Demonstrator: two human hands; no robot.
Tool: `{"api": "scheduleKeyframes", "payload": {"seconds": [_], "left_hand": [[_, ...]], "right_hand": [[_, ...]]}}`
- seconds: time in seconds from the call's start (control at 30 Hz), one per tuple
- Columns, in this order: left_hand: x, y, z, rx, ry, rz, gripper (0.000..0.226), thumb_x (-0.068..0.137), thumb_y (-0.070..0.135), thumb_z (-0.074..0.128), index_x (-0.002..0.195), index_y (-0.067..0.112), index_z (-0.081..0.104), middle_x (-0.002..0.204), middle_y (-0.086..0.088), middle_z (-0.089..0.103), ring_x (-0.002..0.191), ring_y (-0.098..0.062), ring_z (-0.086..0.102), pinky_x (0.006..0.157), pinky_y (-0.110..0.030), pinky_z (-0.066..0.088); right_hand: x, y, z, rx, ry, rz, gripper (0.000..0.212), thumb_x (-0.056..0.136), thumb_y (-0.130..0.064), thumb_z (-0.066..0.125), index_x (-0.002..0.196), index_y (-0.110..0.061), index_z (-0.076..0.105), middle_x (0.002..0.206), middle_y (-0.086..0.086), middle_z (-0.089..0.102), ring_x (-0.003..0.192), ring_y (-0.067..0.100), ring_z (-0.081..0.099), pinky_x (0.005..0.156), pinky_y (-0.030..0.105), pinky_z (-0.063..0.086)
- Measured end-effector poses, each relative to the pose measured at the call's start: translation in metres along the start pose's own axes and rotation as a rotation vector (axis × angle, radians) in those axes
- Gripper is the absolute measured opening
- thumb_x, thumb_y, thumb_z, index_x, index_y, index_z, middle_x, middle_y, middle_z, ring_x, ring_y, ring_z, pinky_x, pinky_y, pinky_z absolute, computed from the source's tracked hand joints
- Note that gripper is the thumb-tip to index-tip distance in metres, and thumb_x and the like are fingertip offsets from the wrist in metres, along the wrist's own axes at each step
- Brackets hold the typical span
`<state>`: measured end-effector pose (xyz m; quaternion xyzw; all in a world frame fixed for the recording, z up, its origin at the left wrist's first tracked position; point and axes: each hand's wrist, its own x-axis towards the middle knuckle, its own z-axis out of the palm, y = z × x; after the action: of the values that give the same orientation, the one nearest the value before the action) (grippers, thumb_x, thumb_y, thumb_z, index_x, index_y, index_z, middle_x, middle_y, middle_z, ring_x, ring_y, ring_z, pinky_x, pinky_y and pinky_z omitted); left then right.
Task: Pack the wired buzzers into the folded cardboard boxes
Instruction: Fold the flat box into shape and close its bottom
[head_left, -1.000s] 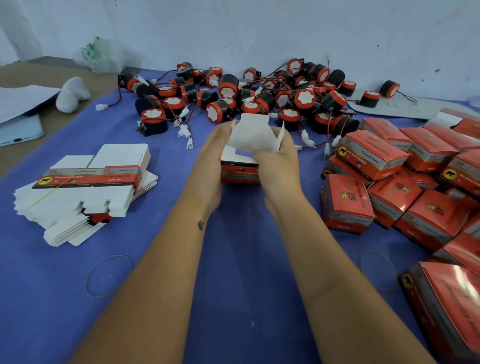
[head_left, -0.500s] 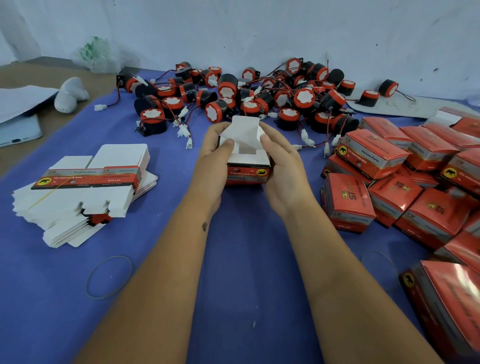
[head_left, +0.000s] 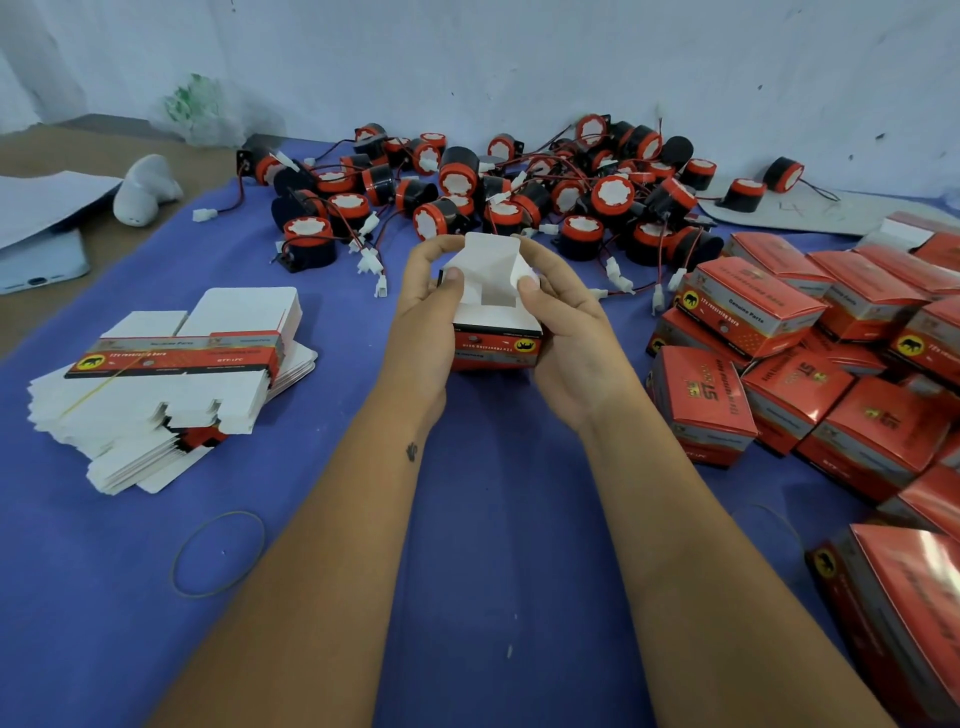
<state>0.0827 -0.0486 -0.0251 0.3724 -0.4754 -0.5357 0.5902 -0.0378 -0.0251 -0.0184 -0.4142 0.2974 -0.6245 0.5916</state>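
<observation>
Blue-covered worktop (head_left: 493, 519) against a pale wall; brown floor or board at far left.

Right side: heap of closed red boxes (head_left: 810, 374), stacked and leaning, running off the right edge, count not readable. Far centre: tangled pile of wired buzzers (head_left: 519, 192), black bodies with red rims, thin leads and white plugs trailing toward the near side. Left: stack of flat box blanks (head_left: 171, 374), white side up, one printed band across the top. Two rubber bands loose on the cloth, the clearer one (head_left: 218, 553) at near left.

Centre: single open box (head_left: 493, 332) held upright between both hands, mouth up, white flaps raised, red printed face toward the camera and upside down. Left hand (head_left: 423, 317) curled round the left wall, thumb pressing a side flap inward. Right hand (head_left: 563, 327) curled round the right wall, thumb on the opposite flap; tall back flap standing behind.

Key relation: buzzer pile straight ahead of the box, just beyond the fingertips, nearest buzzers slightly right of centre, so right hand likely the nearer for a reach. Box long axis left to right; mouth facing up, so entry from above.

Hidden: box interior behind the flaps, so cannot tell whether a buzzer already sits inside; box underside and rear fingers out of sight; leads too tangled to trace singly.
</observation>
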Motion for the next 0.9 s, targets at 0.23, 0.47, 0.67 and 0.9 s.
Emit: {"api": "scheduleKeyframes", "payload": {"seconds": [0.23,0.47,0.67,0.9], "left_hand": [[0.001,0.000,0.000,0.004,0.016,-0.007,0.039,0.104,0.019,0.042,0.094,0.050,0.062,0.094,0.016,0.073,0.080,-0.007,0.071,0.058,-0.024,0.055],[-0.002,-0.001,-0.005,-0.048,0.012,-0.007,0.023,0.092,0.033,0.049,0.081,0.032,0.069,0.090,0.004,0.071,0.083,-0.014,0.067,0.062,-0.029,0.054],[-0.001,-0.003,-0.010,0.055,-0.079,0.022,0.028,0.083,0.016,0.054,0.099,0.034,0.068,0.092,0.007,0.069,0.077,-0.008,0.068,0.060,-0.023,0.053],[0.002,-0.004,-0.011,0.160,-0.010,0.081,0.040,0.090,-0.001,0.061,0.109,0.034,0.066,0.100,0.008,0.067,0.089,-0.006,0.065,0.071,-0.021,0.053]], "right_hand": [[0.004,0.004,0.000,-0.100,0.037,0.028,0.042,0.097,0.005,0.042,0.127,-0.022,0.056,0.132,0.007,0.060,0.117,0.029,0.059,0.094,0.045,0.052],[0.003,0.007,0.004,-0.037,0.116,0.000,0.025,0.090,-0.007,0.045,0.091,-0.013,0.069,0.097,0.006,0.069,0.093,0.025,0.064,0.069,0.037,0.057],[0.003,0.011,0.006,-0.236,0.148,-0.055,0.021,0.089,0.000,0.054,0.092,-0.019,0.063,0.101,0.012,0.060,0.085,0.023,0.062,0.063,0.032,0.054],[0.004,0.008,0.004,-0.436,0.244,-0.099,0.036,0.086,0.005,0.058,0.102,-0.027,0.064,0.105,0.002,0.066,0.094,0.019,0.066,0.077,0.035,0.059]]}}
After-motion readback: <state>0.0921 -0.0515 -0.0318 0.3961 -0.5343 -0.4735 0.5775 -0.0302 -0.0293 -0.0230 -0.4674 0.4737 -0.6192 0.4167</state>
